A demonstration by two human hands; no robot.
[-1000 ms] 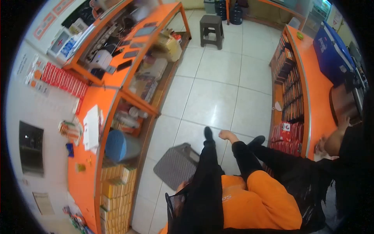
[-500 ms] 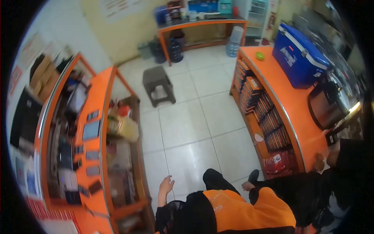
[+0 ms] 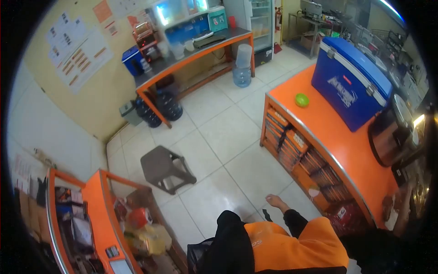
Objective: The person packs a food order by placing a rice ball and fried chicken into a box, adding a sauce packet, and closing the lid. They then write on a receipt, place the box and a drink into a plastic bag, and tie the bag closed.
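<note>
A floor of pale glossy square tiles (image 3: 207,137) spreads through the middle of the view, and a long orange-topped counter with a metal edge strip (image 3: 326,123) runs along its right side, shelves of dark and orange boxes (image 3: 315,164) beneath. A dark-topped table with an orange frame (image 3: 200,51) stands against the far wall, and an orange-framed shelf unit (image 3: 98,214) fills the lower left, bagged goods (image 3: 148,237) on its lower level. On the counter, the big blue cooler box with white latches (image 3: 349,86) stands just beside a rounded brown and silver metal pot (image 3: 392,137). A dark grey-brown plastic stool (image 3: 165,169) is upright on the tiles, to the left of the wearer's reach. Another person's forearm (image 3: 404,212), at the right edge, reaches to the near end of the counter; what that hand does is too blurred to tell. A clear blue water bottle (image 3: 242,76) stands under the right end of the far table, and a small bright green bowl (image 3: 302,100) sits near the counter's far corner. The wearer's right hand (image 3: 277,202), below a black sleeve, is raised over the floor, fingers loosely bent and released, between the stool and the counter, touching neither. The left hand is out of view, its state impossible to tell.
</note>
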